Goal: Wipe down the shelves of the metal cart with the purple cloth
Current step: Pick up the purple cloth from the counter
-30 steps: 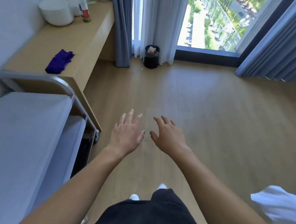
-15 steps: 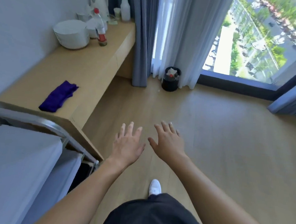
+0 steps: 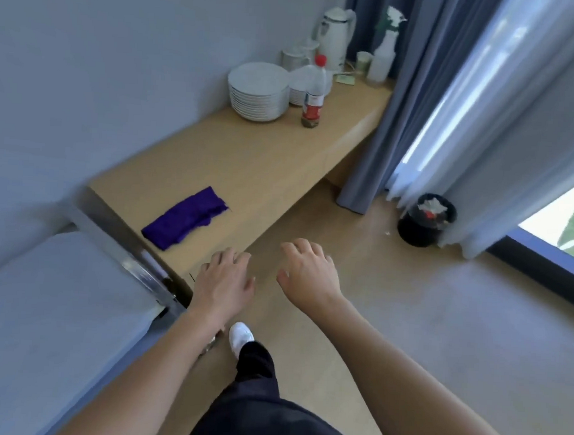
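The purple cloth (image 3: 186,218) lies crumpled on the near end of a long wooden counter (image 3: 265,163). The metal cart (image 3: 54,308) fills the lower left, its grey top shelf bare and its steel handle bar butting against the counter's end. My left hand (image 3: 224,282) hovers with relaxed fingers over the counter's front corner, a short way right of and below the cloth, holding nothing. My right hand (image 3: 307,273) hangs beside it over the floor, fingers loosely curved and empty.
Stacked white plates (image 3: 259,91), a red-capped bottle (image 3: 314,94), cups, a white kettle (image 3: 335,37) and a spray bottle (image 3: 384,52) crowd the counter's far end. A black waste bin (image 3: 425,221) stands by the grey curtains. Wooden floor stretches to the right.
My view has swung left and moved toward the counter. Both hands have come closer to the cloth, the left one now over the counter's corner, and my foot has stepped forward.
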### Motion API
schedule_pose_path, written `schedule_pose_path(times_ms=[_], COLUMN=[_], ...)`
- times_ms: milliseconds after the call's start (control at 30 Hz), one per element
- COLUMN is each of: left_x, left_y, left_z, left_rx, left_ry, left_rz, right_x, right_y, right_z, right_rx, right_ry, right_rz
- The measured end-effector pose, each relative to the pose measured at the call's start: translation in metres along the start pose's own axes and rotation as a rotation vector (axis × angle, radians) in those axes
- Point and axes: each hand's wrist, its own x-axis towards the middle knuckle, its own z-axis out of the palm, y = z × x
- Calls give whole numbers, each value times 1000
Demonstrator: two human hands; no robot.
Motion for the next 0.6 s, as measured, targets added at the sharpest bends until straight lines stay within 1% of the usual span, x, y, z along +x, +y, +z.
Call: schedule_pose_path(times_ms=[200,300,500,533,600], left_x=[77,100,111,111,108], left_y=[-80,-115,-160,-165,-173], left_z=[-9,-11,-11,-9,-5], left_rx=[-27,-13,-59,-69,-92], left_ry=[19,36,7,6,2], left_rz=[-174,-210,-367,-399,-458], right_x=[114,164,220,227,239], right_y=[-55,-84,-135,-141,-151], right_z=[14,23,50,57,72], right_rx=[-39,-63,-104,-109,-96], right_ry=[-127,-161,-274,-304,-380], right_rz=[-213,-290,-436,-450,-420])
